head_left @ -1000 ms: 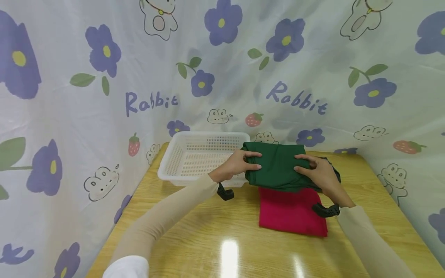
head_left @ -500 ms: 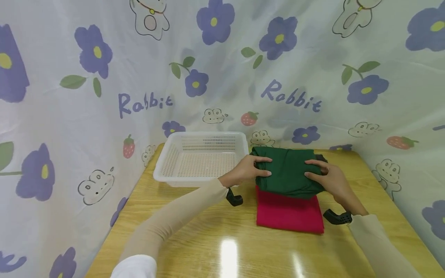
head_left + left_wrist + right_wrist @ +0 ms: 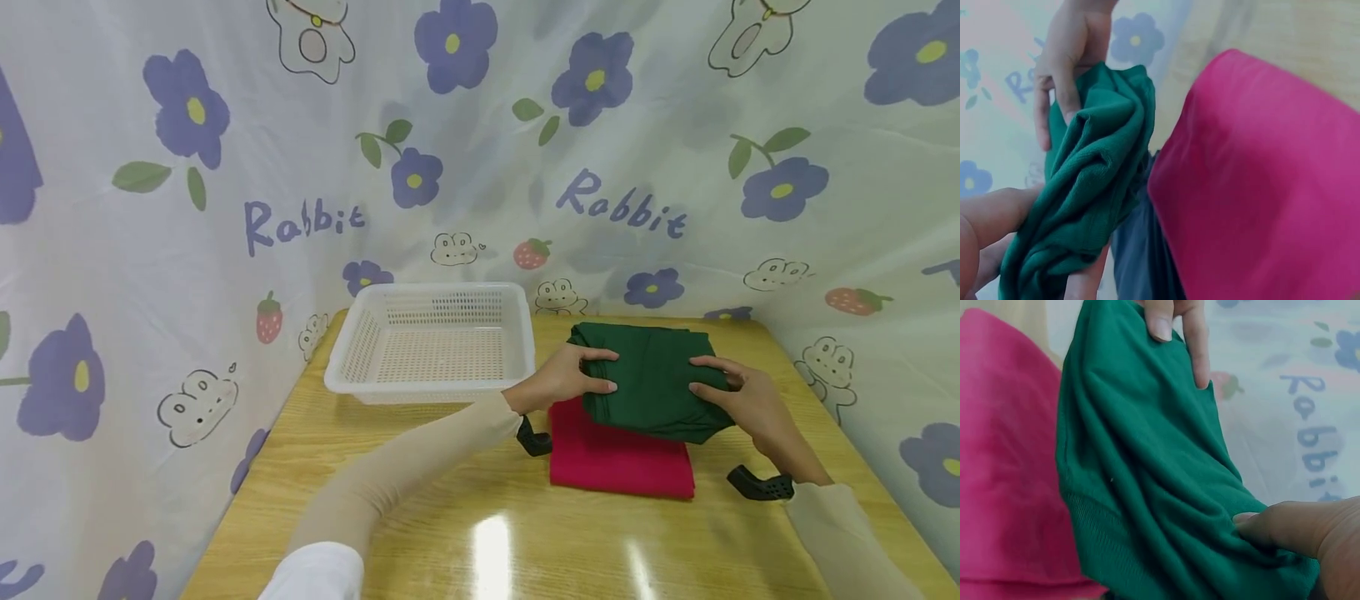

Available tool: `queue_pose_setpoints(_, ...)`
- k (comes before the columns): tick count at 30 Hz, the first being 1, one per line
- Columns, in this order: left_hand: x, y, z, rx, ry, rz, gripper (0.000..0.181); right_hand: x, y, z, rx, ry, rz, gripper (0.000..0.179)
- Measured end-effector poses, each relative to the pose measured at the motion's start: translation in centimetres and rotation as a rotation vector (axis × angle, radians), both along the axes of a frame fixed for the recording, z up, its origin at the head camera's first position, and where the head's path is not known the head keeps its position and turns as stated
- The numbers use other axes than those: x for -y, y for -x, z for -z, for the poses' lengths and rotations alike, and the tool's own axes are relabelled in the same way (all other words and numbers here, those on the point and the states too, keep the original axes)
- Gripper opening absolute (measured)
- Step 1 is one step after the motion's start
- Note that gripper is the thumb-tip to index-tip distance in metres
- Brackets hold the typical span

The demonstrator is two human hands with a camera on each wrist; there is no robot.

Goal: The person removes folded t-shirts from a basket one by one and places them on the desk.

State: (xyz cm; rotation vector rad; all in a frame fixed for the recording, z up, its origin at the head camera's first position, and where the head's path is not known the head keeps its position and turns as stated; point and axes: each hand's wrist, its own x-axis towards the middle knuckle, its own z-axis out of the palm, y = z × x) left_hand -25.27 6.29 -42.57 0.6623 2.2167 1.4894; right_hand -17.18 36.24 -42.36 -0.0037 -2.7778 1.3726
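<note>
Both hands hold a folded green garment (image 3: 648, 379) with a ribbed edge, raised over the right side of the table. My left hand (image 3: 558, 379) pinches its left edge, thumb on top in the left wrist view. At the opposite edge my right hand (image 3: 750, 404) grips it, the thumb pressing into the fabric in the right wrist view. Partly below lies a flat folded pink-red cloth (image 3: 622, 467), its back part covered by the green one. A dark folded cloth (image 3: 1144, 256) shows beside the pink one in the left wrist view; the head view hides it.
A white perforated plastic basket (image 3: 431, 387) stands to the left of the cloths, near the back of the wooden table (image 3: 420, 533). A curtain (image 3: 480, 150) with flowers and rabbits hangs around the table's back and sides.
Both hands have carried the green garment to the right, away from the basket. The dark cloth, visible earlier at its right, is now covered in the head view. The head view has shifted slightly.
</note>
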Motion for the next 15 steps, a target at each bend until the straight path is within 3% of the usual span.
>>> queue_pose_setpoints(5, -1.9, -0.6, 0.6, 0.0, 0.006, -0.027, 0.052, -1.4, -0.6, 0.4, -0.012, -0.031, 0.033, 0.057)
queue_pose_setpoints(15, -5.6, -1.9, 1.8, -0.012, 0.004, -0.019, 0.052, -4.6, -2.1, 1.4, -0.008, -0.065, 0.08, 0.056)
